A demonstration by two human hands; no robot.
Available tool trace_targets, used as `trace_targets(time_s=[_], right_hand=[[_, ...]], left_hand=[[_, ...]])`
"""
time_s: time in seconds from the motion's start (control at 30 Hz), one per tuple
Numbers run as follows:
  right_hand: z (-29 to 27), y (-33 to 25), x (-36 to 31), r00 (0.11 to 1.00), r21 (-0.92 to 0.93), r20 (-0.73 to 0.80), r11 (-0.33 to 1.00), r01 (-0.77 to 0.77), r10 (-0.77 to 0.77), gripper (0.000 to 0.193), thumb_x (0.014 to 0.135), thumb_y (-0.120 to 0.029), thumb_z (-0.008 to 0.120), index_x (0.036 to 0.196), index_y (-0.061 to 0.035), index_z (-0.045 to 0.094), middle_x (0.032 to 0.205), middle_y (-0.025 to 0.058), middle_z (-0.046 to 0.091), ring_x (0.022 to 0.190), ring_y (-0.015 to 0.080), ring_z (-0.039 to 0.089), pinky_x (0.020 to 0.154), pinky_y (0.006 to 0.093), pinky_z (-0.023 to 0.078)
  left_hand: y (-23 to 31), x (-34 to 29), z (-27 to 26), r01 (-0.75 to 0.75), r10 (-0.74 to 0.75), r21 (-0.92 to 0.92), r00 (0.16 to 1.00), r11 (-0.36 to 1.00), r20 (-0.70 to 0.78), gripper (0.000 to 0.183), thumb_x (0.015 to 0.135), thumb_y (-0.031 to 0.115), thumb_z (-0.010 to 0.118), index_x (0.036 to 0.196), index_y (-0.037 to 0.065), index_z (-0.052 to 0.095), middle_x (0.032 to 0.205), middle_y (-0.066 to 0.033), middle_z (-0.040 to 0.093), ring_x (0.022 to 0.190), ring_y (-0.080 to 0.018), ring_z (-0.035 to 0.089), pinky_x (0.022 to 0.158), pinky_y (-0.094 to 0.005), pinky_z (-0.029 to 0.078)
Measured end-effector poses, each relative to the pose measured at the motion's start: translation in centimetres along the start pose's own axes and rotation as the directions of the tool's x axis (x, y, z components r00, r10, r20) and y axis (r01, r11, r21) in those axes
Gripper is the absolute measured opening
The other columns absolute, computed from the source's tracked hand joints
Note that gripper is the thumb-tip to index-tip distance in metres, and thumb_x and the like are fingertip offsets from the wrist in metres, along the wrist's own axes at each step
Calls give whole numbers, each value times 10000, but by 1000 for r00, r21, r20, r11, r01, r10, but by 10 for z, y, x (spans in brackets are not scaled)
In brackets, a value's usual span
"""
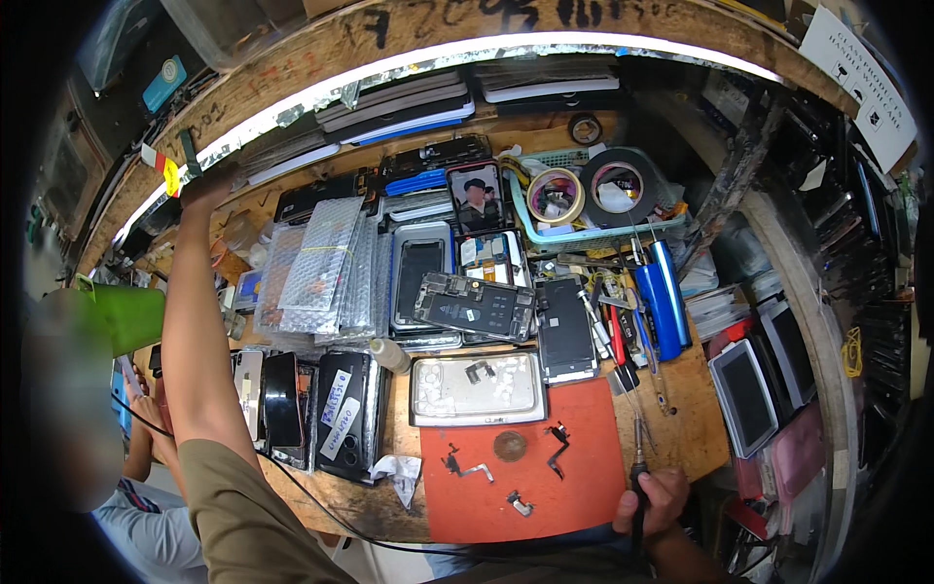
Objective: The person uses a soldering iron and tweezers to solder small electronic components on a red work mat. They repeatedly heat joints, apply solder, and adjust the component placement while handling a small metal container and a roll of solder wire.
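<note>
My left arm stretches up to the far left, where my left hand (208, 187) is at the wooden shelf edge beside a dark strap (190, 154). Its fingers are in shadow and cannot be made out. At the lower right my right hand (662, 501) is closed around the black handle of a soldering iron (638, 477), its metal tip pointing away from me. Left of it lies an orange mat (584, 438) with small flex cable parts (557, 450), a silver-ended piece (520, 503) and a round brown disc (509, 446). A white tray (477, 399) holds a small dark part.
Behind the mat lie opened phones (477, 307), bubble-wrapped packs (316, 273) and tools (618, 321). A teal basket (545, 238) holds tape rolls. A black cable (321, 511) crosses the front left. At left, another person's hands (146, 404) hold a phone. A lit shelf (467, 49) spans overhead.
</note>
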State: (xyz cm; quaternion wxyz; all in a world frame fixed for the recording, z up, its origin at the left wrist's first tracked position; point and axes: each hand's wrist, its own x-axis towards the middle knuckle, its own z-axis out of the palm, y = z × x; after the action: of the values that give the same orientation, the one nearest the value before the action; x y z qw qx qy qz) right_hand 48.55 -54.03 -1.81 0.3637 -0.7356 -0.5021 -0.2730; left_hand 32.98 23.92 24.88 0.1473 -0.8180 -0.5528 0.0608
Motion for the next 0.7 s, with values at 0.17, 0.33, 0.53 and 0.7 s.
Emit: trace_targets(time_s=[0.17,0.33,0.53,0.7], right_hand=[[-1,-3,8,1000,1,-6,1000,21,-21,303,993,-204,658,1219,-7,615,941,141,610,723,292,593,671,465,495],[-1,-2,17,999,40,-45,999,31,-29,281,990,-196,700,1188,-7,636,889,138,629,675,299,619,609,461,507],[5,0,21,993,75,-107,996,56,-48,281,989,-171,660,1191,23,644,913,172,640,706,320,623,644,480,501],[9,3,20,986,85,-152,993,82,-69,297,981,-147,663,1199,53,644,916,198,647,714,343,622,654,489,504]], left_hand=[[-4,19,22,19,0,136,991,991,-132,645,1174,543,251,1743,271,387,1802,-21,412,1634,-285,424,1337,-468,340],[-25,29,60,30,-42,-39,929,999,-368,486,1162,455,390,1511,204,617,1463,-202,691,1289,-394,703,1125,-541,535],[-15,-15,76,-44,-197,-347,754,937,-627,491,1087,422,555,1199,-10,761,1176,-287,781,1087,-513,734,1017,-607,567],[9,-77,53,60,-399,-516,713,854,-577,530,1082,415,562,1256,-61,717,1233,-379,739,1188,-564,684,1058,-606,540]])
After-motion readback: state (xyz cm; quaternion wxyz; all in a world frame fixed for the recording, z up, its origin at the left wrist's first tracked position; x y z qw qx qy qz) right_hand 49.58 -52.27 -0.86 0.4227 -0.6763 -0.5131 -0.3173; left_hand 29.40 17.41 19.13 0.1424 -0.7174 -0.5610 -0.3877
